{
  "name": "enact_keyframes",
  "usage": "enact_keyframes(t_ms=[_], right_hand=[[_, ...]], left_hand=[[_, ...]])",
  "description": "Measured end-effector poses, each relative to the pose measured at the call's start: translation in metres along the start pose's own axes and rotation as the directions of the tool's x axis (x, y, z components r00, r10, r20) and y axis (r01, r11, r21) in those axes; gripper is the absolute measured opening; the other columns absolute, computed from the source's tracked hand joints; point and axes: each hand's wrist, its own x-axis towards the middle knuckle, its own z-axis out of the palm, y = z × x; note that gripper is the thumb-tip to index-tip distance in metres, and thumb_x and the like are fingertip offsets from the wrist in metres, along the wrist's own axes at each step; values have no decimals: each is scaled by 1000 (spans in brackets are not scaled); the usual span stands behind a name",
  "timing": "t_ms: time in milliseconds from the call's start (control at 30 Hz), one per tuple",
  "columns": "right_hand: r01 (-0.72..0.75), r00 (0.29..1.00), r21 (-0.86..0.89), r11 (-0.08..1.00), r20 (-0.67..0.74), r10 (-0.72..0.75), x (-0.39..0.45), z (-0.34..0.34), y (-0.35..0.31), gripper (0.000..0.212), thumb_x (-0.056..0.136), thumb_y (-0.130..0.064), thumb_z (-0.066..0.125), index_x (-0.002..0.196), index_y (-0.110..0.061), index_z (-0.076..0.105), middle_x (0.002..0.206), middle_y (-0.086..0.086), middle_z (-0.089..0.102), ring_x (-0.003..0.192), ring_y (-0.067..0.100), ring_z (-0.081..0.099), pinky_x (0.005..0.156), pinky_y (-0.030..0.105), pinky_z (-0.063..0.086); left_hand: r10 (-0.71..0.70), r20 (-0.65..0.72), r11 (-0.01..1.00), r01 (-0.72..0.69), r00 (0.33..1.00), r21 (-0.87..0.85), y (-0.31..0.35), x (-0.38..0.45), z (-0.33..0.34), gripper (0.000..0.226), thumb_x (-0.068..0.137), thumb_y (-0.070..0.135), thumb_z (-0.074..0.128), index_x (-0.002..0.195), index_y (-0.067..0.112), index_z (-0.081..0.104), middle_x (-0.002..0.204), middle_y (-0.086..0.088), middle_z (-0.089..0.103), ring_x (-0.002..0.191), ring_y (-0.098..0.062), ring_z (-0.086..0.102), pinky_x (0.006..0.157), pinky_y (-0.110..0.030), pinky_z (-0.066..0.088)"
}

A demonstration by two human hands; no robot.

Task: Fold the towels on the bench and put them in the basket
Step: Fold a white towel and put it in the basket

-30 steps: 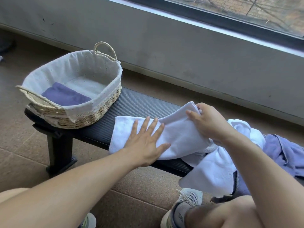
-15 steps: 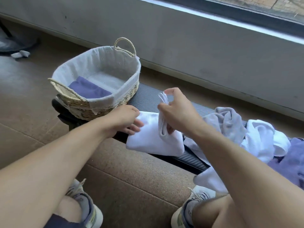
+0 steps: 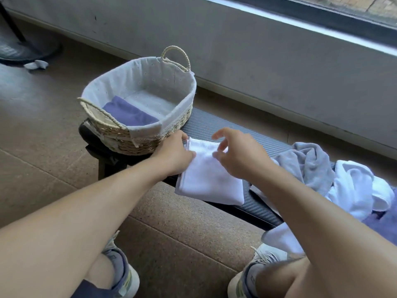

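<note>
A folded white towel [image 3: 209,181] lies on the dark bench [image 3: 217,127], its near edge hanging over the front. My left hand [image 3: 174,152] grips the towel's left edge. Over its far right corner hovers my right hand [image 3: 238,151], fingers apart, fingertips at the cloth. The woven basket [image 3: 171,123] with a pale liner stands on the bench's left end, just beyond my left hand. A folded purple towel [image 3: 129,114] lies in its near-left part. On the right of the bench sits a heap of loose towels: grey [image 3: 309,166], white [image 3: 356,188] and purple [image 3: 384,222].
A grey wall [image 3: 257,67] under a window runs close behind the bench. The floor is brown cork tile [image 3: 171,229]. My two shoes [image 3: 122,274] rest on it in front of the bench. A dark round base [image 3: 19,50] and a scrap of paper lie at far left.
My right hand brought the raised half of the white towel down onto the rest and opened. The towel now lies as a smaller folded square. My left hand moved to its left edge.
</note>
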Motion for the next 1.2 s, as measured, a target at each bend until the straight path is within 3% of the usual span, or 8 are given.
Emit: enact_keyframes(t_ms=[100,233,367,500,633,900,1033,1200], right_hand=[[160,959,-193,968,261,-107,-13,6,3,75,93,-52,63,157,-29,29,162,-3,31,147,26,26,118,46,30],[219,919,-203,954,373,-132,-23,29,6,94,93,-68,48,162,-29,-2,170,-4,-9,156,26,-9,124,43,1],[215,949,-204,955,276,-155,-26,43,9,104,86,-78,46,162,-26,-3,170,-2,-7,156,28,-9,126,44,-1],[229,960,-147,962,197,-199,-26,46,20,110,77,-86,19,162,-19,-1,170,-2,-5,156,23,-11,127,41,-3],[263,961,-160,951,133,-244,-28,55,31,107,82,-83,18,162,-15,1,170,0,-6,155,20,-17,126,40,-7],[277,957,-125,953,130,-261,-26,65,41,100,88,-83,21,162,-22,-8,168,-6,-15,151,13,-26,126,42,-10],[220,961,26,975,168,-222,-21,56,37,89,95,-72,31,162,-23,-1,169,-4,-11,153,13,-19,126,38,-9],[-125,979,244,962,-124,159,-5,19,48,60,100,-47,55,152,-24,38,146,4,51,137,24,41,114,41,34]], left_hand=[[54,-25,983,-49,998,176,-1,0,2,41,98,23,60,135,20,42,123,-9,63,114,-30,57,86,-34,42],[36,-41,972,-25,999,232,-2,-1,3,38,100,12,51,136,18,40,132,-12,59,118,-31,54,84,-32,38],[241,-86,908,-193,967,373,-1,-17,13,58,96,4,48,150,15,31,148,-13,41,134,-33,44,103,-40,38],[515,-77,778,-428,854,460,-7,-29,30,53,103,15,38,156,17,34,168,-1,20,156,-19,10,125,-36,10],[338,106,835,-350,935,425,-30,-19,41,61,109,40,23,163,17,4,170,4,-7,155,-13,-14,127,-36,-5],[323,156,832,-359,933,423,-41,-12,44,68,106,49,16,159,21,-15,165,8,-27,150,-11,-29,125,-35,-14],[295,176,841,-343,939,419,-38,-11,43,67,107,49,15,160,22,-15,165,8,-26,150,-11,-28,125,-36,-14],[265,175,864,-314,948,394,-28,-13,34,65,108,47,20,162,21,-5,168,8,-16,154,-12,-19,126,-36,-9]])
